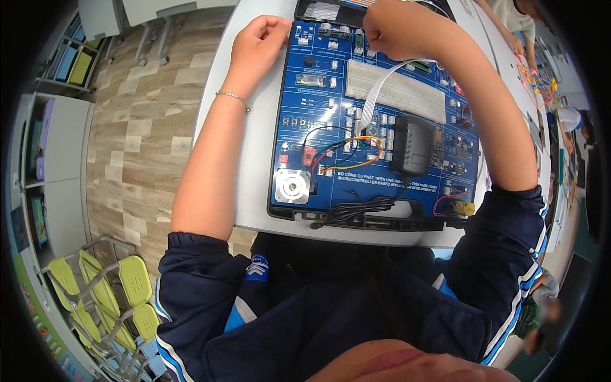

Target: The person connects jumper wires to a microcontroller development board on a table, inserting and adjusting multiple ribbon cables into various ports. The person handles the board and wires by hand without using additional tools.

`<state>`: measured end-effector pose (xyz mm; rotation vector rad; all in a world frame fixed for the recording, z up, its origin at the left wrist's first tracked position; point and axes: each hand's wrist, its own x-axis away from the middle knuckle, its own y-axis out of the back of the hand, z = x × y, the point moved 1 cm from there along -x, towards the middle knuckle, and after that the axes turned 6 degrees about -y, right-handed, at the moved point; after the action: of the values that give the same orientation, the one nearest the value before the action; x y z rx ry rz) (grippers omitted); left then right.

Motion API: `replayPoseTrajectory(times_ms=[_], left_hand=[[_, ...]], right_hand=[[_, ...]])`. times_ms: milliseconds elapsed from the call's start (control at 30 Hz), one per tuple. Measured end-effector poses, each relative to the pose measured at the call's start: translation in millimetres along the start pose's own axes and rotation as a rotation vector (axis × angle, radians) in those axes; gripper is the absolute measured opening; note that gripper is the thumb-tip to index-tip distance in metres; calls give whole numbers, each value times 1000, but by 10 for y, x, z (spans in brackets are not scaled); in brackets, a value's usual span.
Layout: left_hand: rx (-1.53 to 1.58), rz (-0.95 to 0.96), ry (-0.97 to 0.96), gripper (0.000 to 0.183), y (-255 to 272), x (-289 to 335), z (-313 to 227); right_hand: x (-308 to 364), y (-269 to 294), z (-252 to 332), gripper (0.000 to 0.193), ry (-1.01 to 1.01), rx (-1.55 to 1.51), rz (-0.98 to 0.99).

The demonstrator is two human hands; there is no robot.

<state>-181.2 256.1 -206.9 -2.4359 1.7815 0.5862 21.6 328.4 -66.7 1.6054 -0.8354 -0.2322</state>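
A blue electronics training board (375,188) in a black case lies on the white table before me. My left hand (259,43) is closed, its fingertips at the case's far left corner. Over the board's far edge, my right hand (396,30) is curled shut, near a small green module (359,42); what its fingers hold is hidden. A white breadboard (398,90) is mounted mid-board, with a grey ribbon cable (377,89) arching across it. On the board rest a black power adapter (412,146) and its bundled cord (359,209). Coloured jumper wires (380,151) loop beside the stepper motor (293,186).
The case's raised lid compartment (321,11) lies beyond the board. Other people's arms (503,32) and tangled coloured wires (541,86) are at the right along the tables. Green chairs (105,296) and grey cabinets (63,134) stand at the left on the wood-pattern floor (133,146).
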Motion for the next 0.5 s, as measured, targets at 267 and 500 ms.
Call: replayPoseTrajectory(times_ms=[267,500], left_hand=[[-26,-14,-39,28,12,-10,48],[-12,-5,-32,27,11,-18,45]], right_hand=[[11,28,101,15,-69,92,58],[-9,22,101,11,-61,28,67]])
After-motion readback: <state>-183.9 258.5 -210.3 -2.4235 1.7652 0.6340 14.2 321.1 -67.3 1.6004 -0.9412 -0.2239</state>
